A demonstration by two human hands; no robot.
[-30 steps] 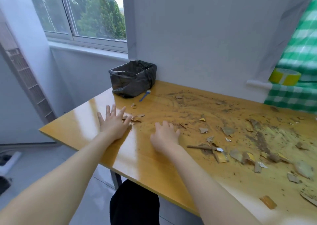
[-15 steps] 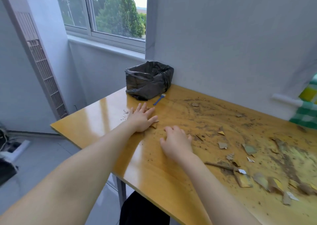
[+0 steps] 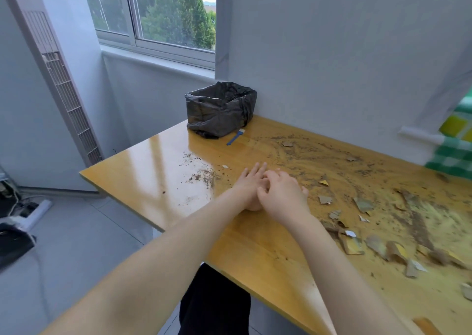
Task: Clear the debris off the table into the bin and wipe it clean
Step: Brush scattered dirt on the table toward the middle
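Torn brown and yellow scraps (image 3: 362, 204) and dark crumbs lie scattered over the right half of the yellow wooden table (image 3: 153, 176). A bin lined with a black bag (image 3: 219, 110) stands at the table's far left corner against the wall. My left hand (image 3: 249, 181) lies at the table's middle, fingers straight and pointing away from me. My right hand (image 3: 283, 197) lies against and partly over it, fingers curled at the left hand's fingers. What lies between the two hands is hidden. A thin patch of crumbs (image 3: 201, 176) sits left of the hands.
A small blue tool (image 3: 235, 137) lies beside the bin. A green checked cloth (image 3: 454, 156) hangs at the far right. The table's left part is glossy with few crumbs. A tall white unit (image 3: 66, 100) and cables (image 3: 25, 207) are on the floor to the left.
My hands were apart and flat on the table; they have come together, the right one now over the left. The small scraps that lay by my left hand are out of sight.
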